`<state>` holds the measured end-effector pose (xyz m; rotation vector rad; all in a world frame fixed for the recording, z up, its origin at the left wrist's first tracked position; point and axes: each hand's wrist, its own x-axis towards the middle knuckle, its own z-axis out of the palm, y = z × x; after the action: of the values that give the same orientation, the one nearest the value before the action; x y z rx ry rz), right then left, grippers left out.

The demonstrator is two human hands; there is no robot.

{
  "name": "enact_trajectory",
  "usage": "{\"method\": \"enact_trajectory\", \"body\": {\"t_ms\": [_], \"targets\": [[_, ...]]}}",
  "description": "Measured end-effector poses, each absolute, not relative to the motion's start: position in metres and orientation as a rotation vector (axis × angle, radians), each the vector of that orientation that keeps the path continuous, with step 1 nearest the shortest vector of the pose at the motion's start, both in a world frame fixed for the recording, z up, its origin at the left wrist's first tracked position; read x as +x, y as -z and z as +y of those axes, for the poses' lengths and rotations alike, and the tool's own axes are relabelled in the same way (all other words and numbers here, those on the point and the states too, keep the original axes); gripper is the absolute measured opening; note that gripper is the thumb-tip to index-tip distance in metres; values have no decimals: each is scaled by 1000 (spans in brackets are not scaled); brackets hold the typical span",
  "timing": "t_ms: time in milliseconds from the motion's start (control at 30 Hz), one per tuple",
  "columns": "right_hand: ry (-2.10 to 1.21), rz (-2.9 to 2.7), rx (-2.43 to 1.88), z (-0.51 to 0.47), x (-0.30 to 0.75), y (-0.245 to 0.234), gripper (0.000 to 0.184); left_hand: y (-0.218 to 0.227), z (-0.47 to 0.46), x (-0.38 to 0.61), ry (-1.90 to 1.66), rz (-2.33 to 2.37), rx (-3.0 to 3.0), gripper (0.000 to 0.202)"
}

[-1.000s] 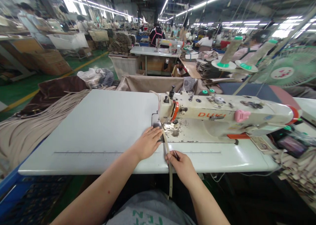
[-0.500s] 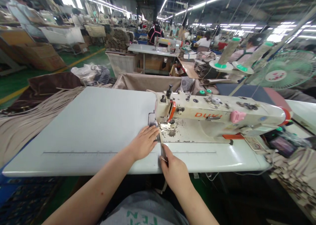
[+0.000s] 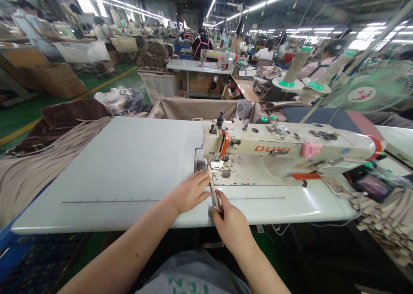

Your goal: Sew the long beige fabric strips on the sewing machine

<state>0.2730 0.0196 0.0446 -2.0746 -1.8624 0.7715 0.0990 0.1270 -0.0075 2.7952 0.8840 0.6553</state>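
A narrow beige fabric strip [image 3: 213,190] runs from under the presser foot of the sewing machine [image 3: 258,150] toward me. My left hand [image 3: 190,192] rests on the table plate just left of the needle area, fingers stretched out, their tips touching the strip's side. Closer to the table's front edge, my right hand [image 3: 231,220] pinches the strip between thumb and forefinger. A thin shiny edge shows at those fingertips; what it belongs to I cannot make out. The strip's lower part is partly hidden by the right hand.
The white sewing table [image 3: 138,156] carries a printed ruler line. Long beige strips [image 3: 61,156] hang over its left side. Cut strips [image 3: 387,229] lie stacked at the right. Behind stand a cloth-lined bin [image 3: 190,106], thread cones [image 3: 295,70] and a fan [image 3: 361,91]. Other people work farther back.
My left hand has slid slightly toward me and right, its thumb now spread toward the strip. My right hand has shifted a little toward me, and more strip shows between the hands.
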Motion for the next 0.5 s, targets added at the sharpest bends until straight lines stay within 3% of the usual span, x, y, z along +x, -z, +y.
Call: {"method": "enact_trajectory", "body": {"t_ms": [167,500], "targets": [[-984,-1611,-1888,14,276,-46,48,6,124,116,-550,974,2844,21],[-1282,-1246,-1546,23,284,-33,7,19,127,118,-622,1089,2861,29]]}}
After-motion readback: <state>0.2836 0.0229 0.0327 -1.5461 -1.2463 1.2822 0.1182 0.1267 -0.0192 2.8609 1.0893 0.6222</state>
